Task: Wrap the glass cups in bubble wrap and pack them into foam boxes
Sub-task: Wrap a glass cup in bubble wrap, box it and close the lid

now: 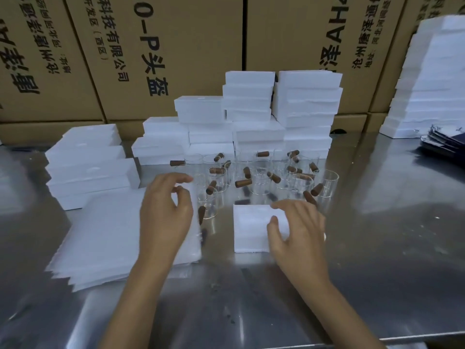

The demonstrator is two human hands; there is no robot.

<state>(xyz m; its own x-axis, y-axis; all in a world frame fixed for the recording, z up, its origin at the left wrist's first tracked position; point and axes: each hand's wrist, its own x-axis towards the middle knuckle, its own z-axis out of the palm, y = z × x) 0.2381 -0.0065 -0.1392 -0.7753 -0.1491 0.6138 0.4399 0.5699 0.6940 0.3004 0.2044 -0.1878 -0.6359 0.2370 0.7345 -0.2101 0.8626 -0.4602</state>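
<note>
Several clear glass cups [261,182] with brown handles stand clustered mid-table. A closed white foam box [247,230] lies in front of them. My right hand [298,230] rests on the box's right side, thumb against its top, fingers bent over its far right corner. My left hand [166,210] hovers over a stack of white bubble-wrap sheets [105,240], fingers loosely curled and holding nothing, close to the nearest cup [208,205].
Stacked white foam boxes [251,117] stand behind the cups, more at the left [88,162] and far right [427,79]. Printed cardboard cartons [176,46] wall off the back. Dark folded items [445,141] lie at the right. The steel table [377,248] reflects light.
</note>
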